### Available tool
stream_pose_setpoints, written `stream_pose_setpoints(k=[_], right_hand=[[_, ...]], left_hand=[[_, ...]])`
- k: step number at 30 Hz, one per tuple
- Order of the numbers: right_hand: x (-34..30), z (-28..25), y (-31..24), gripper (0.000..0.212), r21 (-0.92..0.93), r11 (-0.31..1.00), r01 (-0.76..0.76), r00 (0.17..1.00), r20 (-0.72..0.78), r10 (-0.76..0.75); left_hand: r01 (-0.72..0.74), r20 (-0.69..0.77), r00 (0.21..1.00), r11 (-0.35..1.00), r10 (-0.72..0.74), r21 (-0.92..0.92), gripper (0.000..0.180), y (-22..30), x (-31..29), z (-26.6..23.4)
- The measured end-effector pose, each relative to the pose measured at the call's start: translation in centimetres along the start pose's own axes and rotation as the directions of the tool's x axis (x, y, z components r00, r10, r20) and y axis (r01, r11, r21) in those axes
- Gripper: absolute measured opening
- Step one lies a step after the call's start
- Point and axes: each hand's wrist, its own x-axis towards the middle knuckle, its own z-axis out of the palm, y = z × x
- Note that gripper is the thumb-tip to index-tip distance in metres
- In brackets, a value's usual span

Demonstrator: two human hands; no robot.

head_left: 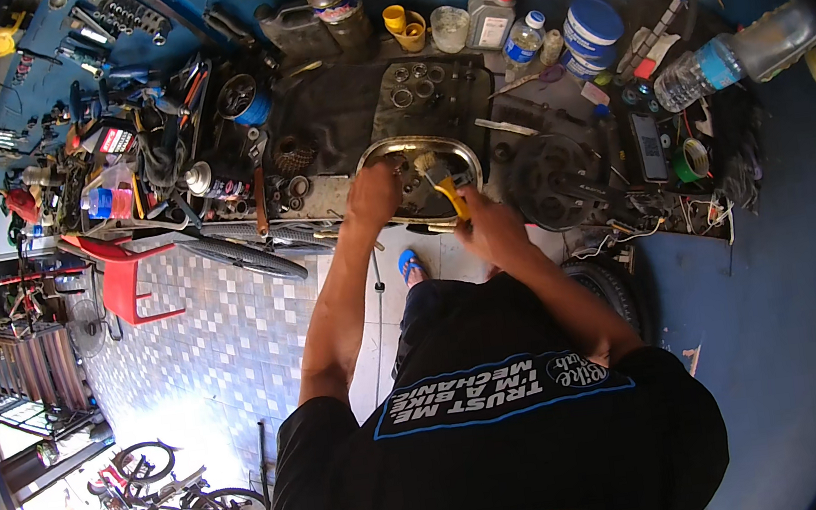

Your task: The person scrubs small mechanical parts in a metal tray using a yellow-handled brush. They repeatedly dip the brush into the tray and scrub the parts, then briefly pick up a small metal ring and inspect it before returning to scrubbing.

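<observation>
Black shirt [514, 475]: three lines of bold white capitals in blue outline [428, 431], upside-down in view, clear enough to read; round emblem [572, 371] with white lettering stood beside them. Square black-and-white code sat on flat grey panel [654, 166] at bench's right. Red-and-white label [115, 140] on dark container at left bore print, too small to read. Pale label on grey red-capped bottle [478, 13] and blue-and-white tub [593, 20] also carried small, illegible markings.

Arms [343, 303] stretch forward, left hand [376, 193] angled inward, right hand [494, 230] curled.
</observation>
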Motion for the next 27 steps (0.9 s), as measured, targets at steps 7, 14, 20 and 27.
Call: stream_pose_setpoints(k=[7, 14, 20, 27], right_hand=[[2.7, -3.9, 1.4, 0.03, 0.096, 0.994, 0.054, 0.962, -0.272, -0.026], [3.4, -6.0, 0.8, 0.03, 0.124, 0.991, 0.055, 0.97, -0.242, -0.024], [2.8, -7.1, 0.5, 0.029, 0.082, 0.997, 0.004, 0.984, -0.179, 0.011], [2.5, -7.3, 0.7, 0.029, -0.014, 0.999, 0.053, 0.989, -0.134, -0.054]], left_hand=[[-0.118, -0.023, 0.992, 0.981, 0.123, 0.154, 0.065, 1.2, -2.4, 3.1], [-0.274, -0.157, 0.954, 0.955, 0.255, -0.113, 0.043, -0.8, -2.0, 5.1], [-0.27, -0.193, 0.942, 0.962, 0.274, 0.046, 0.045, 0.2, -2.7, 2.6], [-0.284, -0.181, 0.937, 0.954, 0.297, 0.094, 0.032, -0.4, -1.5, 4.5]])
